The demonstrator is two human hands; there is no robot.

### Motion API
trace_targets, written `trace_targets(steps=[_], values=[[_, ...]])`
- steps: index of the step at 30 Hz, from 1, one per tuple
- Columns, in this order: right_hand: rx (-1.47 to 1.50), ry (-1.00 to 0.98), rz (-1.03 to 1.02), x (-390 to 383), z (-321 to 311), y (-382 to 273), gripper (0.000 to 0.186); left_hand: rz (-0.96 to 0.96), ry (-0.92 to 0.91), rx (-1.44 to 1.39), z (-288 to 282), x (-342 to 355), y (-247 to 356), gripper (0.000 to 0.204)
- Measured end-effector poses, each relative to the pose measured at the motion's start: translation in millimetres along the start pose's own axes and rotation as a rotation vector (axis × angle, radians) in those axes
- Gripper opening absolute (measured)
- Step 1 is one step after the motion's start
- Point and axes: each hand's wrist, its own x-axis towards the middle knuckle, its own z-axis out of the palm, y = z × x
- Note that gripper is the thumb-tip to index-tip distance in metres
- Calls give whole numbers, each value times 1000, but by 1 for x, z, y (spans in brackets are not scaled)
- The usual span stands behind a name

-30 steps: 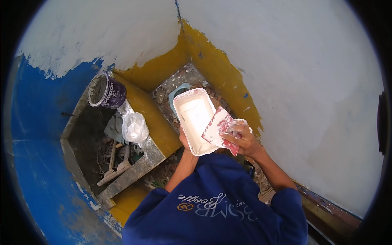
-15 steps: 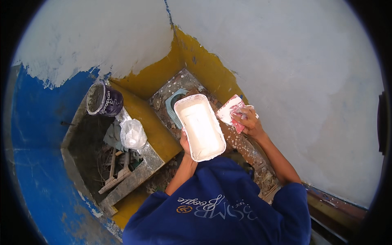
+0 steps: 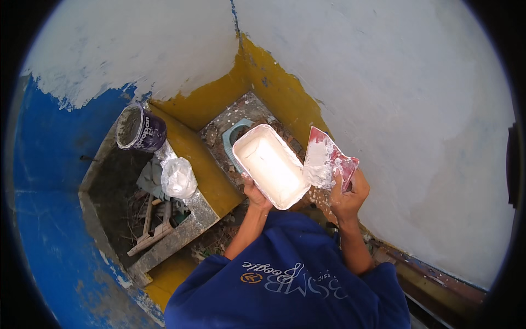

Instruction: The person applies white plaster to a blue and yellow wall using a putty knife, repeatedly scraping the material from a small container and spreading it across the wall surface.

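Observation:
My left hand [image 3: 255, 196] grips the lower left side of a white rectangular tub [image 3: 270, 166], whose inside is coated with white paste. Some fingers are hidden under the tub. In my right hand [image 3: 349, 198] is a red putty scraper [image 3: 345, 164], its face smeared thickly with white putty. The scraper's left edge is at the tub's right rim; whether they touch I cannot tell. Both are held in front of my body, near the right-hand wall.
A dark purple bucket [image 3: 152, 133] and a white plastic bag [image 3: 178, 178] stand on the ledge [image 3: 201, 215] at left. Wood scraps [image 3: 153, 238] lie in the hollow beside it. A squat toilet pan [image 3: 228, 143] is partly hidden behind the tub. The right wall [image 3: 405, 98] is coated white.
My right hand has turned the scraper and brought it down close to the tub's right rim. The tub has tilted slightly, its lower end shifting right.

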Motion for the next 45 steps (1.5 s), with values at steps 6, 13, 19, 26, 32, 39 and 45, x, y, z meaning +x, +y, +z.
trace_targets(steps=[6, 13, 19, 26, 32, 39, 45], values=[[-12, -138, 84, -4, 13, -11, 20, 8, -124, 65, 5, -5, -3, 84], [-100, -310, -15, 2, 34, -25, 23, -71, -134, 35, 21, -15, -13, 86], [-305, -501, -29, 20, 10, -43, 24, -91, -253, -85, 17, -16, -14, 72], [-364, -563, 3, -8, 27, -11, 14, -171, -163, -20, 11, -15, -19, 76], [-208, -685, 94, -9, 31, -32, 15, -161, -317, -292, 5, -11, -27, 65], [-362, -577, 152, 6, 46, -32, 16, -84, -231, -64, 9, -19, -25, 71], [-237, -579, 109, 2, 53, -36, 16, -181, -157, -58, -19, -16, -25, 78]])
